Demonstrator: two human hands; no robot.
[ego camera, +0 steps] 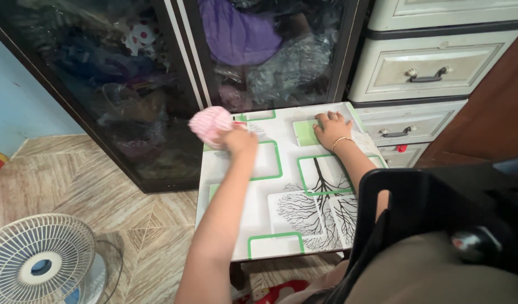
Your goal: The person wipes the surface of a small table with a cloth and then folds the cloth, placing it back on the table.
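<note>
My left hand [240, 140] grips a pink and white striped cloth [210, 124], held bunched at the far left corner of a small white table [259, 225]. The table top carries green squares and black tree drawings. My right hand [331, 128] lies flat, fingers spread, on the far right part of the table top, with a thin gold bangle on the wrist. It holds nothing.
A dark glass-door cabinet [174, 73] stuffed with clothes stands right behind the table. A cream plastic drawer unit [428, 70] is at the right. A white and blue floor fan [39, 262] sits on the patterned floor at lower left. A black chair back [433, 202] is near me.
</note>
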